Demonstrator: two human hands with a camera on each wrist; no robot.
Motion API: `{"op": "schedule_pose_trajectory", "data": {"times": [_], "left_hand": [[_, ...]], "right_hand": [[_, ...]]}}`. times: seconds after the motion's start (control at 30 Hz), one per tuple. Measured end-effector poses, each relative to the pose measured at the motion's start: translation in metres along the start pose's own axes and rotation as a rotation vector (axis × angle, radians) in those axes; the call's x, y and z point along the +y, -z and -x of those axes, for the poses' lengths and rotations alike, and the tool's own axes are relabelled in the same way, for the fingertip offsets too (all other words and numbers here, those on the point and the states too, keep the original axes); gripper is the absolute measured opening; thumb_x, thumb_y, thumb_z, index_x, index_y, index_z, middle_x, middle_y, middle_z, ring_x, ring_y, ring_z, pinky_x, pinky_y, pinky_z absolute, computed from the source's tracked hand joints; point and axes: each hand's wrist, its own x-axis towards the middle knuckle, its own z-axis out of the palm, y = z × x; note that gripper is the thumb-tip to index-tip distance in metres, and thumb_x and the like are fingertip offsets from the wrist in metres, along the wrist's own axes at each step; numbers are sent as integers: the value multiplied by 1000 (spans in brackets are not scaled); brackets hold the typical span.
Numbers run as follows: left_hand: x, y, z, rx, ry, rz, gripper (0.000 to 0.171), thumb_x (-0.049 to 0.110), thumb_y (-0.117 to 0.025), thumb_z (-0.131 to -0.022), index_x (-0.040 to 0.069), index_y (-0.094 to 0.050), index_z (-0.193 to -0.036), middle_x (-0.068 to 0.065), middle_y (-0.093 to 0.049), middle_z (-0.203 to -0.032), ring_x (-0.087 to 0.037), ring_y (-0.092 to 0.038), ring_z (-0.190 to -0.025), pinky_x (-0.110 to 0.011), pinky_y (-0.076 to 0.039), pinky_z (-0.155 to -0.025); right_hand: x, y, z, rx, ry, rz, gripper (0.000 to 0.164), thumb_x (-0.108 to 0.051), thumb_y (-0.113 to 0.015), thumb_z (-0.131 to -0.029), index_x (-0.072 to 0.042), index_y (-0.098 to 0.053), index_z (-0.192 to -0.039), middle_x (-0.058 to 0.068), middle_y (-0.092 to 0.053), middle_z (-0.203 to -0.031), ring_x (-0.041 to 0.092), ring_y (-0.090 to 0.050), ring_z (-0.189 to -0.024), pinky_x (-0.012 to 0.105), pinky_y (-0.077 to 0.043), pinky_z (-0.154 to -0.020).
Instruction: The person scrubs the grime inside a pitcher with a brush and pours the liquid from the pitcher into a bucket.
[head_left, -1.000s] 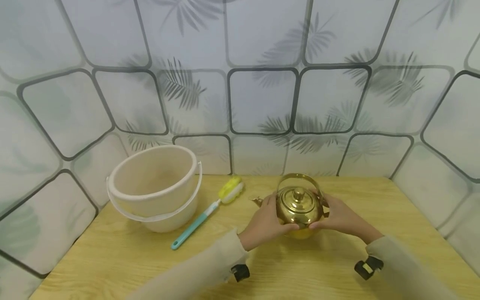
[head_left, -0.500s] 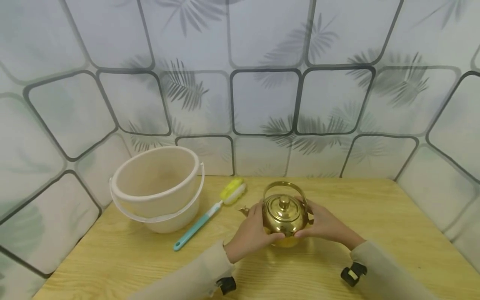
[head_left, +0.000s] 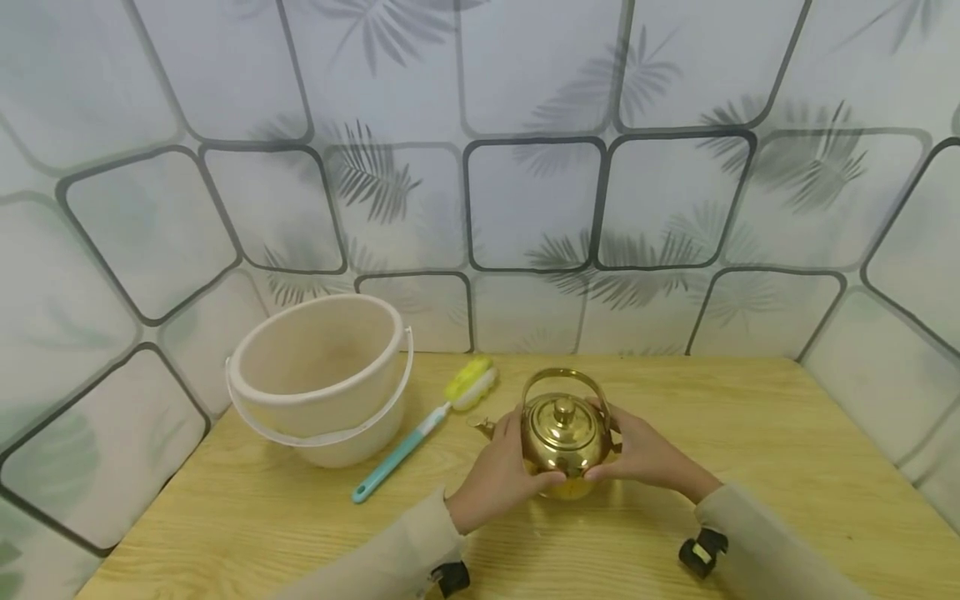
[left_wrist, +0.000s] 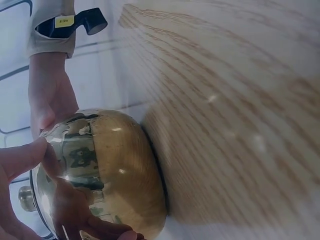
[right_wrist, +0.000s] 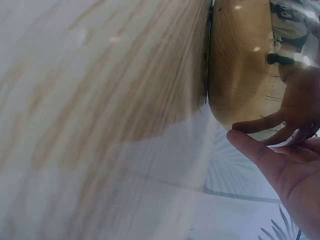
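Observation:
A shiny brass teapot (head_left: 564, 433) stands upright with its lid on and its arched handle raised, spout pointing left. My left hand (head_left: 501, 467) holds the spout side of the body, thumb along the front. From the opposite side my right hand (head_left: 645, 450) grips the belly, its thumb close to the left one. In the left wrist view the rounded base of the teapot (left_wrist: 125, 175) meets the wooden surface. The right wrist view catches fingers (right_wrist: 250, 147) of the right hand against the polished side. Fingers behind the body are partly hidden.
Left of the teapot lies a brush (head_left: 401, 454) with a turquoise handle and a yellow and white sponge head. A pale bucket (head_left: 322, 417) with a white bail handle stands at the back left. Patterned walls enclose the wooden table (head_left: 750, 417) at the back and sides.
Both hands have brought the teapot left and a little nearer to me, mostly in the first half second. The grip looks the same; the bucket and brush stay in place.

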Motion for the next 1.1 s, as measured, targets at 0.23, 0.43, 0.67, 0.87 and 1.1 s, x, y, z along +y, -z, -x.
{"op": "schedule_pose_trajectory", "data": {"times": [0.23, 0.43, 0.67, 0.87, 1.1], "left_hand": [[-2, -2, 1, 4, 16, -1, 103, 42, -75, -76, 2, -13, -149, -27, -28, -147, -45, -47, -122, -55, -42, -97], [-3, -1, 2, 3, 32, -6, 104, 44, -74, -76, 1, -13, -149, -26, -27, -148, -45, -48, -121, -54, -43, -96], [-4, 1, 1, -9, 28, -126, 104, 51, -70, -77, -3, -15, -147, -28, -29, -147, -43, -54, -115, -50, -49, -91], [0, 10, 4, -10, 11, -340, 93, 58, -60, -82, -2, -26, -145, -25, -39, -142, -37, -60, -105, -44, -53, -84], [6, 30, 3, 123, -92, -538, 67, 53, -51, -90, 1, -50, -132, -17, -63, -116, -28, -66, -87, -34, -54, -65]], "right_hand": [[1, -2, 0, -9, 0, 9, 100, -25, -83, -69, 10, -24, -142, 31, -40, -139, 52, -46, -119, 41, -54, -82], [1, -2, 0, -28, -7, -20, 101, -24, -81, -71, 10, -20, -144, 32, -34, -142, 52, -44, -121, 42, -54, -82], [3, 0, 0, -45, -13, -36, 99, -23, -80, -73, 8, -19, -144, 32, -32, -144, 53, -42, -123, 46, -52, -85], [-1, 9, 3, -48, -48, 56, 96, -30, -78, -75, 7, -22, -144, 31, -38, -141, 50, -47, -120, 51, -48, -91], [-19, 29, 11, 19, -92, 219, 89, -39, -72, -79, 1, -26, -144, 27, -45, -137, 46, -51, -118, 57, -44, -92]]}}
